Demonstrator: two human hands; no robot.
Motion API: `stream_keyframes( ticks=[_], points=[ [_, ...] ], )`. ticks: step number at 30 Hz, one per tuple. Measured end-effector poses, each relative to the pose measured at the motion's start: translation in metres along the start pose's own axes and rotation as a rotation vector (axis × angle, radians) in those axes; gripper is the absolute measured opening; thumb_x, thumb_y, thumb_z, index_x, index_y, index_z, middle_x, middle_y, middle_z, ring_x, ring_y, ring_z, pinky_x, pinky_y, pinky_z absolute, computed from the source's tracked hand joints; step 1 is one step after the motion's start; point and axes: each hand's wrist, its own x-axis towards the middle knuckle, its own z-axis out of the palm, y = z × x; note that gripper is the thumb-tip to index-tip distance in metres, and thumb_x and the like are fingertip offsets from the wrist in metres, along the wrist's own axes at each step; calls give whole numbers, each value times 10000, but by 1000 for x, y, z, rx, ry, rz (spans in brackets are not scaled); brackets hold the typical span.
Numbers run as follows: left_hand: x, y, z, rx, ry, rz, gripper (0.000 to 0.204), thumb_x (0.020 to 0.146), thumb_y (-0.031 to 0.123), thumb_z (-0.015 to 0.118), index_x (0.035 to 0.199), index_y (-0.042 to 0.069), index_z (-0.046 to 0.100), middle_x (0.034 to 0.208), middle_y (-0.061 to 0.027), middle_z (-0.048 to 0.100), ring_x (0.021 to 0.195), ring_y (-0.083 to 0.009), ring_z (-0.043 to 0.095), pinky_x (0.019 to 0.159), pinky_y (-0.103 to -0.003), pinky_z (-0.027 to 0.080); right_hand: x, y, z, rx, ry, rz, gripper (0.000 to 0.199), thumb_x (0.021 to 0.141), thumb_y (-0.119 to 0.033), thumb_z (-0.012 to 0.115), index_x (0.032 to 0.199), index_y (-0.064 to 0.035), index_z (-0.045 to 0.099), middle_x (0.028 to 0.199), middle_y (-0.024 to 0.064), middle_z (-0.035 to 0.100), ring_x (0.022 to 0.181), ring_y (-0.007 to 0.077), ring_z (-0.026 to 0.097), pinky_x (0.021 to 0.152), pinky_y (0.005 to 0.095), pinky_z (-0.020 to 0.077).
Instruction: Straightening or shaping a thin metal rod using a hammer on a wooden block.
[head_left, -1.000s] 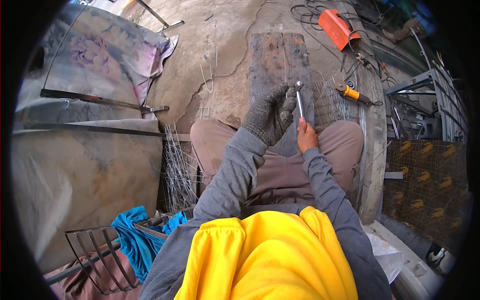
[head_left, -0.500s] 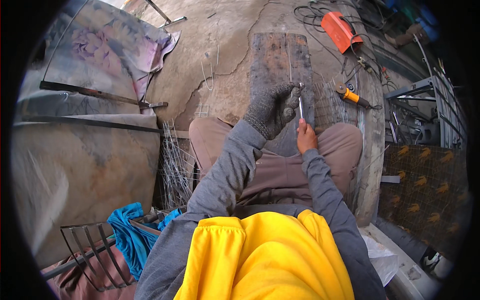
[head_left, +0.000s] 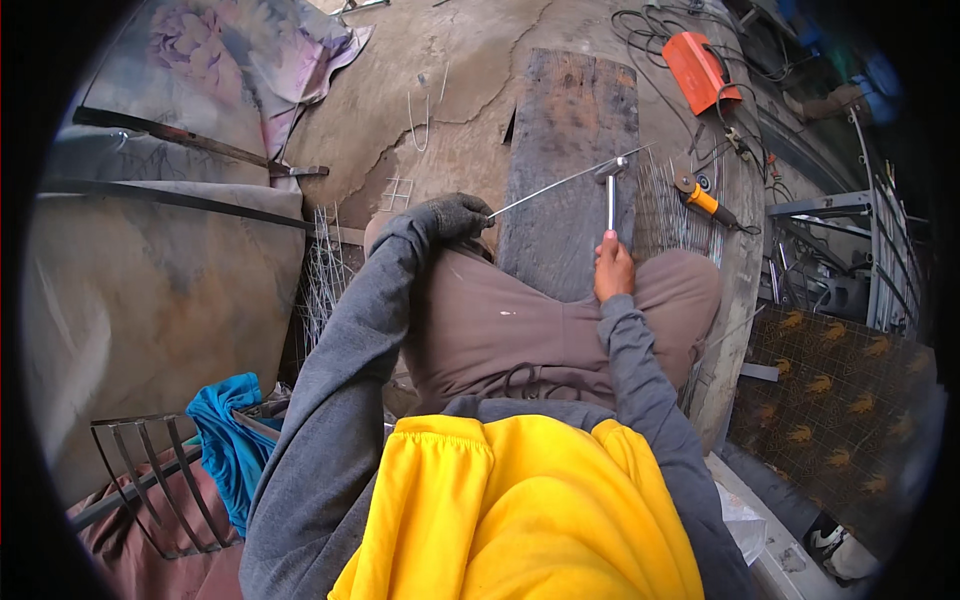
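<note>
My left hand (head_left: 460,216), in a dark grey knit glove, is closed round one end of a thin metal rod (head_left: 545,190). The rod slants up to the right across a worn wooden plank (head_left: 570,120) lying in front of my knees. Bare and closed, my right hand (head_left: 613,268) grips the lower part of a hammer (head_left: 611,205) with a shiny shaft. Its head lies over the plank's right side, where the rod passes by; whether the two touch I cannot tell.
Right of the plank are many thin rods (head_left: 668,215) and a yellow angle grinder (head_left: 708,200). An orange machine (head_left: 697,72) with cables stands farther back. Wire mesh (head_left: 325,260) leans by my left knee, and a bent wire (head_left: 418,125) lies on the floor. A draped sheet (head_left: 170,320) fills the left.
My left hand has moved left and nearer to me, away from the hammer's head. The rod, earlier pointing away along the plank, now slants across it. My right hand stays almost in place.
</note>
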Motion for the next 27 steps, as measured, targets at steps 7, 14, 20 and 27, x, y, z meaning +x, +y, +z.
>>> stream_keyframes(
  ticks=[7,14,20,27],
  points=[
    [8,-8,-1,152,127,41,219,869,192,598,1034,64,663,802,-38,644,690,-128,585,651,-295,499,-13,-32,-5,-83,64,-214,597,944,-550,370,889,-12,623,838,139,667,801,325,632,754,417,465],
    [11,-15,-2,174,143,38,237,860,257,615,1026,102,681,833,-59,672,742,-160,617,705,-324,510,-34,-66,-16,-130,92,-538,508,945,-508,432,858,-23,559,784,198,633,757,411,602,674,455,456],
    [14,-16,-1,166,132,11,238,865,254,617,1035,99,675,836,-63,672,770,-162,624,711,-326,513,-22,-37,-5,-376,-37,-423,525,943,-531,400,837,-36,536,768,252,611,782,466,578,679,519,425],
    [7,-1,2,224,155,-16,233,863,253,617,1027,97,673,833,-64,673,766,-165,625,713,-330,516,-23,-38,-8,-468,-43,-345,565,950,-541,367,837,-21,556,821,243,613,821,467,563,718,510,419]
  ],
)
